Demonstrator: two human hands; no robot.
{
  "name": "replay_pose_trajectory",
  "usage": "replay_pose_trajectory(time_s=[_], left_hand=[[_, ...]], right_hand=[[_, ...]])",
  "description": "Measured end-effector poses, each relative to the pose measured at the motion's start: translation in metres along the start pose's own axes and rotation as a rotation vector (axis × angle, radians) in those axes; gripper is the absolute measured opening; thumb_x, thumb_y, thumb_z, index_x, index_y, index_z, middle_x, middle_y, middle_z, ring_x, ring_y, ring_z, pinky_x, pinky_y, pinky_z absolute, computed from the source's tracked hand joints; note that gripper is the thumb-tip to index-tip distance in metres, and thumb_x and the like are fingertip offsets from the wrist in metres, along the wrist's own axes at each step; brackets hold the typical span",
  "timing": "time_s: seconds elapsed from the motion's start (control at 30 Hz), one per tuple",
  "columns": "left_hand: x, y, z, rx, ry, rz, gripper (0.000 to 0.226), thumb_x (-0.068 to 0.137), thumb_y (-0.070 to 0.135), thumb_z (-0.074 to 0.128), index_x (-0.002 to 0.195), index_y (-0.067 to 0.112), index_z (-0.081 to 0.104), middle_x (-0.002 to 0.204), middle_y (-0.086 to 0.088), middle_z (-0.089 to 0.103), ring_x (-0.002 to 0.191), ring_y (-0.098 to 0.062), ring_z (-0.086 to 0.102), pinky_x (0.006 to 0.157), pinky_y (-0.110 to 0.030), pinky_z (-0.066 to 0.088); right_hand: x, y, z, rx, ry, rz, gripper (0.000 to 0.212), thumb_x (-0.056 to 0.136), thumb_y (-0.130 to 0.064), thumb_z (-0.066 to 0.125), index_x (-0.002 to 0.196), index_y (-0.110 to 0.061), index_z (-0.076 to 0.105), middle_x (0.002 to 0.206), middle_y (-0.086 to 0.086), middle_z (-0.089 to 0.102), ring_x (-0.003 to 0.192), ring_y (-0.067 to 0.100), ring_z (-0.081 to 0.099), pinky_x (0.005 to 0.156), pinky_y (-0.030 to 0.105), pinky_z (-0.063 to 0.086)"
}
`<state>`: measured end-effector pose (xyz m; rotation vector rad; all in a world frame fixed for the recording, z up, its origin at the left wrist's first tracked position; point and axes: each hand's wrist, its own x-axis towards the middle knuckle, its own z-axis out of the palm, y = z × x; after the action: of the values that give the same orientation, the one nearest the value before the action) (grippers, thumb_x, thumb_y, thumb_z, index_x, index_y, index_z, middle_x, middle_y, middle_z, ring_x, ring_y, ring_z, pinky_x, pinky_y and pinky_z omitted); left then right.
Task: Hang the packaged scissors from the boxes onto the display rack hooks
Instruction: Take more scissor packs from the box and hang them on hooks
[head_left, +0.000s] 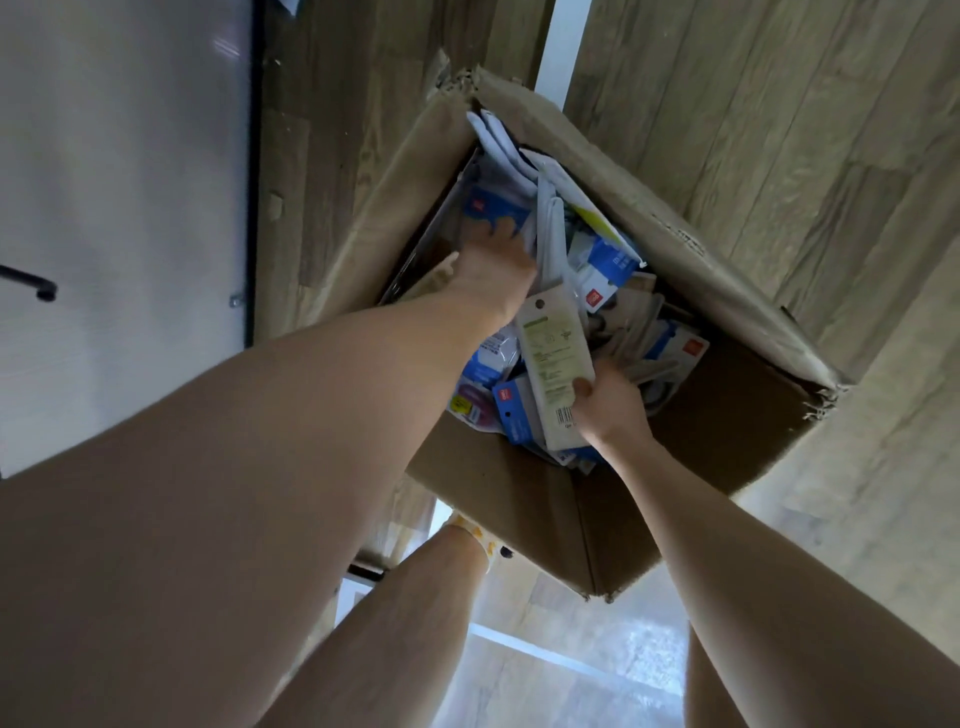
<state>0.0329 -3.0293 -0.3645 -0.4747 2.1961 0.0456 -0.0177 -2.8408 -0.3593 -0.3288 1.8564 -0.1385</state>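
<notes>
While the left hand (488, 260) spreads on packs at the box (519, 493) wall, the right hand (608, 405) grips a package (553, 358).

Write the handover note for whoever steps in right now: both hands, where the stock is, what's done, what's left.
Left hand: reaching deep into the cardboard box, fingers on the blue-and-white packages at its far corner; whether it grips one cannot be told.
Right hand: holds a pale carded package by its lower, barcode end, hang hole at the top, just above the pile.
Stock: a loose heap of packages fills the box on the wood-look floor.
Rack: only one black hook shows at the left edge, with nothing on it.
Done: one package picked.
Left: carry it to a hook, hang it, then keep emptying the box.
</notes>
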Motion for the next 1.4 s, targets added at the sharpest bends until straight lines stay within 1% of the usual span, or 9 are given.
replay_pose_trajectory(time_s=[0.33,0.6,0.7,0.77,0.9,1.03,1.2,1.3,1.4], left_hand=[[-0.089,0.051,-0.019,-0.274,-0.227,-0.013,0.032,0.093,0.009,0.054,0.122,0.021,0.060,0.115,-0.005,0.059,0.110,-0.027,0.056,0.091,-0.044,0.042],[-0.159,0.060,-0.064,-0.779,-0.021,-0.277,0.017,0.096,-0.001,0.037,0.096,0.016,0.040,0.088,-0.013,0.058,0.075,-0.029,0.054,0.058,-0.039,0.037],[-0.180,0.062,-0.086,-0.946,-0.003,-0.446,0.014,0.100,0.005,0.042,0.097,0.019,0.045,0.085,-0.009,0.055,0.083,-0.034,0.059,0.057,-0.038,0.036],[-0.195,0.062,-0.102,-1.044,-0.016,-0.510,0.023,0.100,0.006,0.044,0.114,0.022,0.054,0.100,-0.007,0.063,0.092,-0.033,0.062,0.063,-0.039,0.047],[-0.236,0.061,-0.139,-1.118,0.010,-0.562,0.037,0.101,0.008,0.046,0.134,0.025,0.054,0.121,-0.008,0.065,0.099,-0.031,0.062,0.069,-0.036,0.048],[-0.297,0.057,-0.186,-1.257,0.059,-0.567,0.038,0.102,0.008,0.045,0.139,0.015,0.049,0.128,-0.009,0.060,0.112,-0.028,0.058,0.069,-0.023,0.040],[-0.397,0.051,-0.242,-1.379,0.229,-0.743,0.018,0.099,0.015,0.048,0.111,0.018,0.061,0.097,-0.008,0.061,0.079,-0.022,0.055,0.065,-0.033,0.044],[-0.456,0.052,-0.266,-1.465,0.359,-0.838,0.007,0.094,0.017,0.051,0.098,0.017,0.057,0.097,-0.010,0.061,0.087,-0.029,0.058,0.076,-0.043,0.053],[-0.519,0.052,-0.294,-1.520,0.487,-0.927,0.002,0.094,0.016,0.056,0.095,0.015,0.054,0.083,-0.006,0.058,0.072,-0.021,0.055,0.059,-0.033,0.047]], right_hand=[[-0.053,-0.002,-0.053,-0.108,-0.022,-0.037,0.025,0.103,-0.018,0.045,0.127,-0.010,0.048,0.122,0.016,0.062,0.111,0.036,0.061,0.085,0.043,0.053],[-0.113,-0.020,-0.122,-0.145,-0.120,-0.113,0.030,0.101,-0.020,0.050,0.130,-0.016,0.054,0.113,0.004,0.063,0.098,0.025,0.064,0.076,0.034,0.056],[-0.143,-0.031,-0.142,-0.137,-0.132,-0.157,0.020,0.100,-0.023,0.049,0.117,-0.018,0.056,0.107,0.003,0.064,0.089,0.020,0.062,0.064,0.027,0.050],[-0.167,-0.039,-0.155,-0.119,-0.118,-0.190,0.010,0.100,-0.021,0.048,0.109,-0.020,0.052,0.106,0.004,0.063,0.089,0.022,0.061,0.059,0.026,0.047],[-0.226,-0.056,-0.180,-0.104,-0.148,-0.233,0.017,0.095,-0.021,0.053,0.110,-0.012,0.055,0.104,0.010,0.068,0.095,0.029,0.065,0.082,0.047,0.057],[-0.296,-0.079,-0.207,-0.074,-0.256,-0.293,0.026,0.085,-0.014,0.068,0.109,-0.020,0.059,0.096,-0.001,0.067,0.091,0.023,0.068,0.077,0.043,0.060],[-0.397,-0.113,-0.227,-0.192,-0.295,-0.427,0.016,0.088,-0.022,0.062,0.101,-0.015,0.057,0.077,-0.004,0.054,0.072,0.013,0.053,0.059,0.025,0.038],[-0.456,-0.130,-0.234,-0.240,-0.376,-0.481,0.012,0.087,-0.014,0.056,0.098,-0.014,0.059,0.082,-0.001,0.058,0.074,0.012,0.053,0.059,0.021,0.038],[-0.510,-0.144,-0.238,-0.327,-0.480,-0.505,0.029,0.087,-0.012,0.059,0.116,-0.016,0.057,0.099,0.001,0.059,0.089,0.014,0.057,0.063,0.022,0.049]])
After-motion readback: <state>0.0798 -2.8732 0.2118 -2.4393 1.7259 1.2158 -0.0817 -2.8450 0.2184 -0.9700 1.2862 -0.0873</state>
